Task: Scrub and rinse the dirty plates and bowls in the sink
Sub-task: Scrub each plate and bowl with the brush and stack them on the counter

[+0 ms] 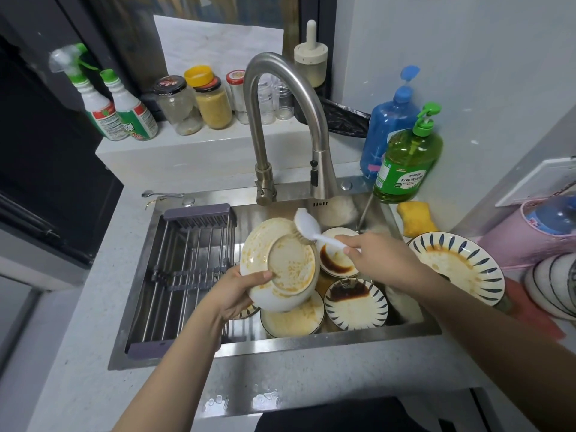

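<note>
My left hand (237,291) grips the lower rim of a white bowl (280,263) smeared with orange sauce, tilted up over the sink (311,338). My right hand (367,254) holds the handle of a white dish brush (308,227), whose bristles touch the bowl's upper inner edge. Below lie several dirty dishes: a plate with a dark sauce stain (338,260), a blue-striped plate (355,304) and an orange-smeared plate (293,319). No water runs from the faucet (290,126).
A metal drying rack (187,269) fills the sink's left half. A large dirty striped plate (458,266) and a yellow sponge (416,218) sit on the right counter, with green (408,163) and blue (389,123) soap bottles behind. Jars and spray bottles line the back ledge.
</note>
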Action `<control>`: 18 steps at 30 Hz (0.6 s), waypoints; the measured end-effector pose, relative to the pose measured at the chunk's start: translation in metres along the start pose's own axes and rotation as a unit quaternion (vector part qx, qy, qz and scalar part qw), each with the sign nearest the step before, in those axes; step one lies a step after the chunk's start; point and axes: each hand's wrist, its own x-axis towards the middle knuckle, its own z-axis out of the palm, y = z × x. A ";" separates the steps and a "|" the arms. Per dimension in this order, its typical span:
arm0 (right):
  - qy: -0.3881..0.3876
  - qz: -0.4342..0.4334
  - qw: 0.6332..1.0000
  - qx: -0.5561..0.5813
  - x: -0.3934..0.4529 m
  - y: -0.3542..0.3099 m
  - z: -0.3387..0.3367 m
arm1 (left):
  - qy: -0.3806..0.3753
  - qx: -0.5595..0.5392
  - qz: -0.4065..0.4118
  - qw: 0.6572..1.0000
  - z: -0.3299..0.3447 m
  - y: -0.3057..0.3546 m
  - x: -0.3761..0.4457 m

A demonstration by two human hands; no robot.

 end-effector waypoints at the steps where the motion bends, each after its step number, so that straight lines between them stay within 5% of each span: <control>1: 0.010 -0.023 1.000 0.000 -0.002 -0.006 0.000 | -0.006 0.005 -0.001 1.000 0.000 0.001 0.000; 8: -0.040 0.026 0.998 0.050 0.009 0.010 0.001 | -0.012 0.007 -0.004 1.000 -0.012 0.001 -0.004; 12: -0.011 -0.026 0.998 0.063 0.008 -0.001 0.003 | -0.016 0.025 -0.014 0.999 -0.015 -0.001 -0.006; 15: 0.011 -0.011 0.995 0.102 0.015 0.001 0.007 | -0.015 -0.014 -0.012 1.000 -0.010 -0.001 -0.007; 18: -0.045 0.015 0.996 0.073 0.015 0.017 0.010 | 0.007 -0.068 0.012 0.998 -0.015 -0.004 -0.010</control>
